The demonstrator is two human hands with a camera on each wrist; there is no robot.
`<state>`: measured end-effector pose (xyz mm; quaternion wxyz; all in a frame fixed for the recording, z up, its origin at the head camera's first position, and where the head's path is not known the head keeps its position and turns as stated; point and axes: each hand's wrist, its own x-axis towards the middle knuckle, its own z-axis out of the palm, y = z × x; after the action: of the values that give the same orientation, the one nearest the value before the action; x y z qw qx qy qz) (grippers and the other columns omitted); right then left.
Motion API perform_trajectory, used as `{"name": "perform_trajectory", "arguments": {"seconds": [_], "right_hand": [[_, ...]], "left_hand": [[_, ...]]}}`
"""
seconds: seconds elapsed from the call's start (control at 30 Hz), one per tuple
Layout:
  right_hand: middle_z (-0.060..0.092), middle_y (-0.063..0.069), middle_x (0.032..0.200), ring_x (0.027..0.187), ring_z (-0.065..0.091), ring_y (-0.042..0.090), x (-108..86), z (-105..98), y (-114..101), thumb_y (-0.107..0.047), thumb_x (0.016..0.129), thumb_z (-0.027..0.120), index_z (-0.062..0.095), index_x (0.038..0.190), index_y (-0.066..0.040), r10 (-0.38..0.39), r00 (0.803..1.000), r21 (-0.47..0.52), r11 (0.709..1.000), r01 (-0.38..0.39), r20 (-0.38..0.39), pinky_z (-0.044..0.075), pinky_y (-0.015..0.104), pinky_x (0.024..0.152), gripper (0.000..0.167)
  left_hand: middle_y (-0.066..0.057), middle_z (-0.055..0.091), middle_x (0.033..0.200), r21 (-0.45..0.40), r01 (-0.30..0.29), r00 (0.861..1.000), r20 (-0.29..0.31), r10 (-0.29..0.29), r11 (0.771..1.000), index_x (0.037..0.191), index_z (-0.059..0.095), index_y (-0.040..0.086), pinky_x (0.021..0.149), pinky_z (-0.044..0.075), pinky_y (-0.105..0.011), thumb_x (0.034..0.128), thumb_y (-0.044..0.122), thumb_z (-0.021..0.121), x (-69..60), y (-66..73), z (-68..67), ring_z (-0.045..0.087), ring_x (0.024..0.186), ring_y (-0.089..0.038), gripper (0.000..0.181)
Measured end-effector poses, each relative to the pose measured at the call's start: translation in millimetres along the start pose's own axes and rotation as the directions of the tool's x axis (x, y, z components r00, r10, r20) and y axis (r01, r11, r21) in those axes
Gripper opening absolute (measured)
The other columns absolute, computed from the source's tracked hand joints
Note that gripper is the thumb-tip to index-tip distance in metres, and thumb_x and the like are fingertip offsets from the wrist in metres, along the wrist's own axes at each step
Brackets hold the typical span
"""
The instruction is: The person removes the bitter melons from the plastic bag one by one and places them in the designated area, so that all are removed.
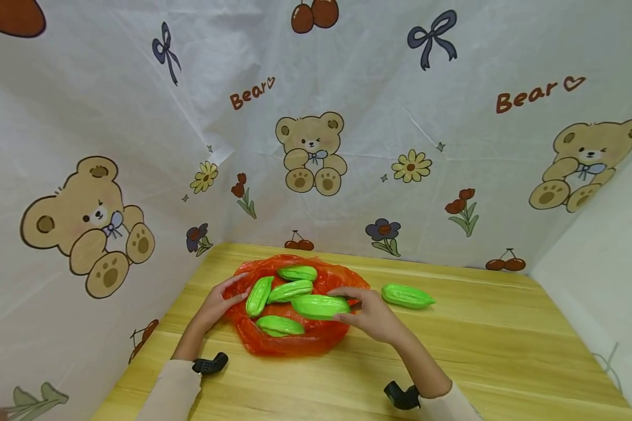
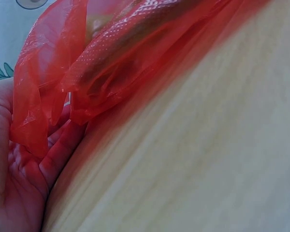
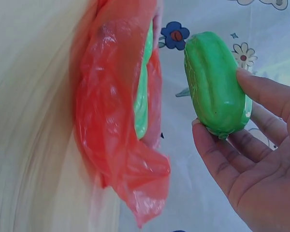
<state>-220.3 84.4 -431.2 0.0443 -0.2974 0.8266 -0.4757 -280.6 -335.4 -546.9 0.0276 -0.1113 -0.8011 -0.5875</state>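
A red plastic bag (image 1: 316, 345), its mouth wide and rim turned down, stands on the table with several glossy, ridged green gourds (image 1: 291, 290) inside. Over the bag's right side, my right hand (image 1: 375, 313) holds another ridged green gourd (image 3: 216, 87) by one end, thumb on one side and fingers on the other. That gourd is raised above the bag's rim in the right wrist view. My left hand (image 1: 218, 303) rests against the bag's left side, fingers loosely extended. In the left wrist view, red plastic (image 2: 31, 121) drapes across its palm and hides some fingertips.
One more green gourd (image 1: 408, 296) lies on the wooden table (image 1: 479, 339), right of the bag. Behind and to the left hangs a white cloth (image 1: 368, 128) printed with bears and flowers. A white wall (image 1: 605, 280) bounds the right side.
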Motion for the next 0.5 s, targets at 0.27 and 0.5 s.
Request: {"name": "perform_trajectory", "arguments": {"seconds": [0.27, 0.5], "right_hand": [[0.068, 0.001, 0.125, 0.109, 0.062, 0.024, -12.7, -15.1, 1.6, -0.018, 0.09, 0.079, 0.069, 0.13, -0.019, -0.002, 1.0, 0.018, 1.0, 0.002, -0.002, 0.056, 0.04, 0.091, 0.041], [0.068, 0.004, 0.128, 0.111, 0.063, 0.026, -26.0, -28.7, 5.4, -0.015, 0.09, 0.078, 0.069, 0.13, -0.015, -0.002, 1.0, 0.024, 1.0, 0.002, -0.027, 0.057, 0.035, 0.089, 0.041]], "left_hand": [[-0.02, 0.039, 0.158, 0.011, 0.032, 0.999, 0.008, -0.033, 0.999, 0.151, 0.047, 0.006, 0.116, 0.026, -0.055, 0.0984, 0.013, 0.068, 0.4, 0.8, 0.4, 0.031, 0.147, -0.04, 0.057], [-0.021, 0.04, 0.157, 0.001, 0.026, 1.0, 0.009, -0.026, 1.0, 0.151, 0.047, 0.006, 0.117, 0.025, -0.057, 0.0981, 0.013, 0.068, -0.4, 1.2, 0.3, 0.031, 0.147, -0.041, 0.057]]}}
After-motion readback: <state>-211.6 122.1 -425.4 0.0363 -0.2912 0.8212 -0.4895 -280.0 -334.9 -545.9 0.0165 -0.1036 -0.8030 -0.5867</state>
